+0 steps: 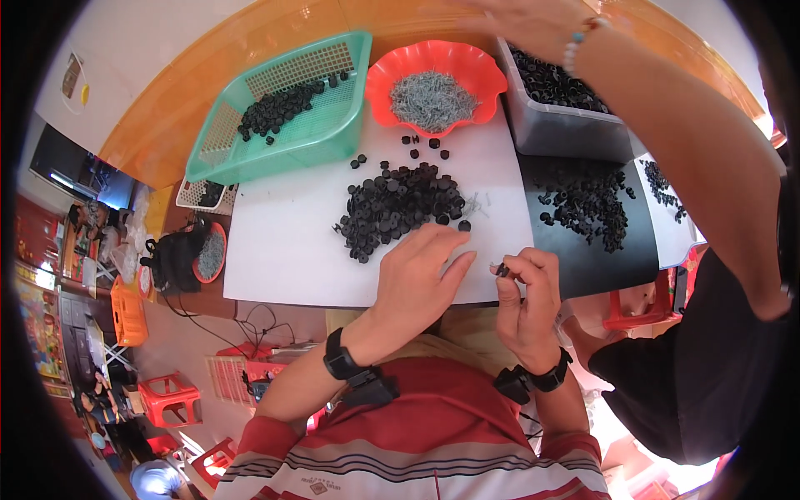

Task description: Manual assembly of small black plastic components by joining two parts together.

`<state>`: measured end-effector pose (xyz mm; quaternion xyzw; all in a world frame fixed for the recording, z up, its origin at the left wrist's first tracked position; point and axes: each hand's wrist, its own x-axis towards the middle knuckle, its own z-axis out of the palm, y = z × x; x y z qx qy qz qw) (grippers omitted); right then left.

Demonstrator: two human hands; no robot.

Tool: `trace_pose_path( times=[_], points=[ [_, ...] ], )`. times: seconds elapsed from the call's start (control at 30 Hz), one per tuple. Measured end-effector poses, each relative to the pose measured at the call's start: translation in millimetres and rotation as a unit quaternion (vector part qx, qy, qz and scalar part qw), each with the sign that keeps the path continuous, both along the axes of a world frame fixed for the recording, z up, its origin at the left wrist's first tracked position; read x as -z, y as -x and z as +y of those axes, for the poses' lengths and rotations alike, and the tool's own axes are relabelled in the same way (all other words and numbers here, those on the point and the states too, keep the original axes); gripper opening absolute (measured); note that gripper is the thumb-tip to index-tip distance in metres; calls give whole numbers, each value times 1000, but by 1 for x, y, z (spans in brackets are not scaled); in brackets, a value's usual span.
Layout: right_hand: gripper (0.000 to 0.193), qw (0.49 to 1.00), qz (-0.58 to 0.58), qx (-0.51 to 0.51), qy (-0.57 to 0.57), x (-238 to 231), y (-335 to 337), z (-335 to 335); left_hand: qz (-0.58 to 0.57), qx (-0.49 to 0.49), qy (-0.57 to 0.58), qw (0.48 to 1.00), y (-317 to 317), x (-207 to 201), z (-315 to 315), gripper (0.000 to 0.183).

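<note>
Striped red shirt (400,392) fills the bottom of my feed; right hand (533,293) has a small black part (502,270) pinched thumb-to-finger over the white sheet (287,242). Left hand (414,271) is loosely curled by the black pile (396,204); thumb parted, looks empty from here tbh.

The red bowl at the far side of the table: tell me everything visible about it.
The red bowl is wide and open, with a wavy rim; its smooth, slightly shiny wall looks like plastic. It stands upright on the far part of the table, between the green basket and the grey bin; whether it touches either is hard to tell. A heap of thin, silvery-grey, metal-looking pins covers its middle, leaving red wall bare around it.
</note>
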<state>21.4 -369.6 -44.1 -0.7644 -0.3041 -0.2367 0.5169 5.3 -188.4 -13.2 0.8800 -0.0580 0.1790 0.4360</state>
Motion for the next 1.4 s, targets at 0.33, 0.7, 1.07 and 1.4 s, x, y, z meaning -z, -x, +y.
trace_pose_path(
  times=[0.33, 0.7, 1.07, 1.4],
  points=[
    [20, 1000, 18, -2, 1, -6, 1, -11, -71, -50, -242, 966, -25, 17, -5, 15],
    [19, 996, 68, -10, -63, 1, 0, -12, -56, 0, -94, 994, -8, 2, 5, 9],
    [19, 992, 81, -54, -86, -5, -1, 4, 162, 27, 298, 940, 9, -4, 17, 25],
    [19, 989, 94, -80, -80, -11, 1, 16, 159, 72, 434, 884, 19, -4, 23, 32]
  ],
)
